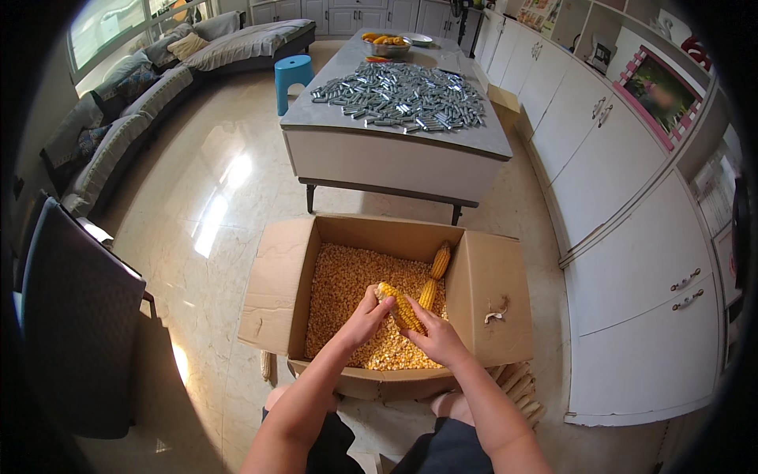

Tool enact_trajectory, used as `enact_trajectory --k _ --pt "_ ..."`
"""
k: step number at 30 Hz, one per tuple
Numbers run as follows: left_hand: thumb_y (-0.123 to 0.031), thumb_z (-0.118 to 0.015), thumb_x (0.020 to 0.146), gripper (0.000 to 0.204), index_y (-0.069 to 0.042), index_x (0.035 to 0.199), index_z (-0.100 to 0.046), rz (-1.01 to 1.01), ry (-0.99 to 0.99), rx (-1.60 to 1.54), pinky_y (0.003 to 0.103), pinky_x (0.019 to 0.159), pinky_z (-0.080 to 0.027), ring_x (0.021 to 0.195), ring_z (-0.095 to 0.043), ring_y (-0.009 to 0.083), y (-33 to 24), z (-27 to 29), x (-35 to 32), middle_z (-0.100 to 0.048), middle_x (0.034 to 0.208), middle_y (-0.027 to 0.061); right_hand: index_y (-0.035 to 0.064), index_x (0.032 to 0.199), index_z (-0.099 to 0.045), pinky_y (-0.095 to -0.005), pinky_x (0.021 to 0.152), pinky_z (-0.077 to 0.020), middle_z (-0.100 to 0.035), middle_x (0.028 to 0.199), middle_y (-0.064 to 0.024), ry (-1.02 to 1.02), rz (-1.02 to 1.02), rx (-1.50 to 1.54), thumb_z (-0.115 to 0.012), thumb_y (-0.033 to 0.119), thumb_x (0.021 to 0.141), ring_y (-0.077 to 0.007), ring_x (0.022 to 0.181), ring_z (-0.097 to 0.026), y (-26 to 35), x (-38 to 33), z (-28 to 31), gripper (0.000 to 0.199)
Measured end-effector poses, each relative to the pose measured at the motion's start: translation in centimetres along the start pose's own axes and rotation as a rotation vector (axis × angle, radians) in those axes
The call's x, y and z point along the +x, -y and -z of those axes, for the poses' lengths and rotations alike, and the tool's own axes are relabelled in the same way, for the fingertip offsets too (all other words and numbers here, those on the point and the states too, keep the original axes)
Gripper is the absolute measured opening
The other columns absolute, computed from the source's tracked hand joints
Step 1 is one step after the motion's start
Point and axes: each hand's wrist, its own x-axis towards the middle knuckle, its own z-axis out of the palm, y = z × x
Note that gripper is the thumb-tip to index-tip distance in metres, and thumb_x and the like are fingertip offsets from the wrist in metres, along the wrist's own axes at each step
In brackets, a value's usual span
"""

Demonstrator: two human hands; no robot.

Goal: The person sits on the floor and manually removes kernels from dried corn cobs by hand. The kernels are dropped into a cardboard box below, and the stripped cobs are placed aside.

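Both my hands hold one ear of corn [400, 306] above an open cardboard box [272, 284]. My left hand [368, 317] grips its upper left end, which is pale at the tip. Around the lower right part of the ear my right hand [436, 338] is closed. Loose yellow corn kernels [347, 280] cover the bottom of the box. Along the box's right inner wall lie a second ear of corn [441, 261] and a third ear [427, 295], end to end on the kernels.
Stripped cobs [519, 391] are heaped on the floor by the box's right flap. Another pale cob [265, 365] lies at its left. Beyond stands a table [395, 154] covered with small grey cylinders [410, 95]. White cabinets [632, 316] line the right; a dark chair [75, 316] stands left.
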Motion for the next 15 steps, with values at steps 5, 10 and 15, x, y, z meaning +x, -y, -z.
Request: enact_trajectory --k 5,10,15 --pt "-0.036 -0.045 0.091 0.032 -0.004 0.091 -0.042 0.001 -0.133 0.105 0.024 0.057 -0.039 0.063 -0.045 0.0098 0.7 0.3 0.8 -0.049 0.075 0.0008 0.0124 0.133 -0.032 -0.0368 0.088 -0.0414 -0.047 0.122 -0.0191 -0.034 0.048 -0.077 -0.061 0.023 0.079 -0.0336 0.109 -0.048 -0.2 0.0 -1.2 0.062" --pt "-0.035 -0.041 0.092 0.030 -0.006 0.091 -0.042 -0.010 -0.052 0.035 0.023 0.055 -0.038 0.063 -0.045 0.0081 0.3 0.0 0.2 -0.050 0.077 0.0011 0.0160 0.134 -0.028 -0.0384 0.086 -0.0431 -0.048 0.121 -0.0167 -0.018 0.052 -0.074 -0.059 0.019 0.078 -0.0327 0.105 -0.051 0.0 -0.1 -0.2 0.065" --pt "-0.035 -0.037 0.093 0.026 -0.010 0.096 -0.041 0.073 0.027 -0.070 0.020 0.052 -0.035 0.061 -0.040 0.0048 0.3 0.4 0.0 -0.051 0.078 -0.0004 0.0147 0.133 -0.031 -0.0367 0.088 -0.0423 -0.048 0.121 -0.0170 -0.011 0.058 0.005 -0.061 0.018 0.077 -0.0329 0.106 -0.051 0.1 0.0 0.5 0.064"
